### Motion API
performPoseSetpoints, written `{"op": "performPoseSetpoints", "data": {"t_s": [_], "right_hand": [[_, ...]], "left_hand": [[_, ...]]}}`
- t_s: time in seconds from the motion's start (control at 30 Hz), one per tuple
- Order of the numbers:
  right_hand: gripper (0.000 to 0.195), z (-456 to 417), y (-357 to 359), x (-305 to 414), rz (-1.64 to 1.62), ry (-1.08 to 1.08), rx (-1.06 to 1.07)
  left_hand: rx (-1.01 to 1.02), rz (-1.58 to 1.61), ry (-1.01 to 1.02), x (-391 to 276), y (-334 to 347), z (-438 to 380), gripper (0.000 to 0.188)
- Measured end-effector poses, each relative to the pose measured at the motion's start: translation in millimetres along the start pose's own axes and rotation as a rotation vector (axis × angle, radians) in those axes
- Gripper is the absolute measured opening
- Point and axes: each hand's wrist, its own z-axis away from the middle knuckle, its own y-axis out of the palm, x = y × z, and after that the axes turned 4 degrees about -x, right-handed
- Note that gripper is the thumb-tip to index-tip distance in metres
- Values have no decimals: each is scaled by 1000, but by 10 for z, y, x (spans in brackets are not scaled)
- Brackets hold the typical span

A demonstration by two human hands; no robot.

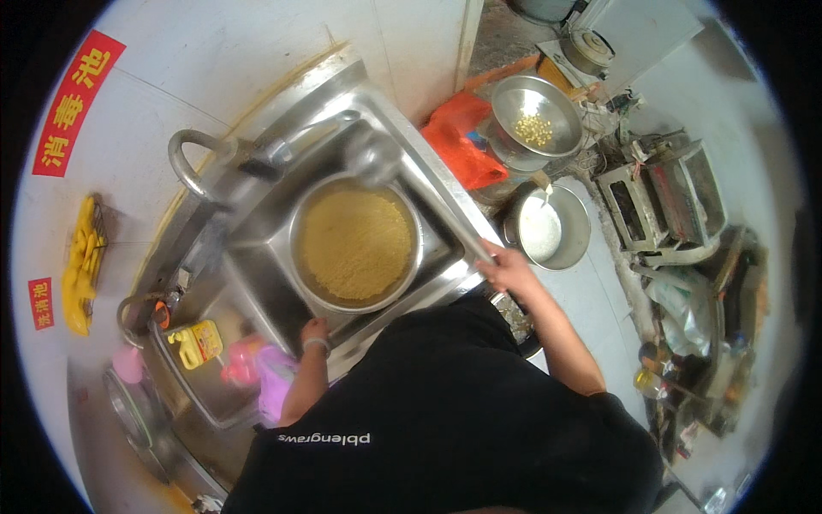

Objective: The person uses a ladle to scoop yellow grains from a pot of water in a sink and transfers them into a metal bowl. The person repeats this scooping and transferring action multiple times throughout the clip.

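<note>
A round metal basin sits in the stainless steel sink, holding yellow grains or beans under cloudy liquid. My right hand is closed around the long handle of a metal ladle. The ladle's bowl is blurred, at the far rim of the basin. Close to the basin's near-left side is my left hand, fingers curled, a band on its wrist. Whether it grips the basin rim or rests on the sink edge cannot be made out.
A curved faucet rises at the left. The neighbouring sink compartment holds a yellow jug and a purple item. To the right are a bowl with yellow pieces, a red bag and a metal pot with white contents.
</note>
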Motion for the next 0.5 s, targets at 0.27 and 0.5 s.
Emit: {"op": "performPoseSetpoints", "data": {"t_s": [0.27,0.5], "right_hand": [[53,-511,864,86,831,-306,-90],[51,-1072,1356,-467,554,-241,149]], "left_hand": [[43,248,-156,-34,-6,-6,36],[26,16,57,131,57,-100,34]]}}
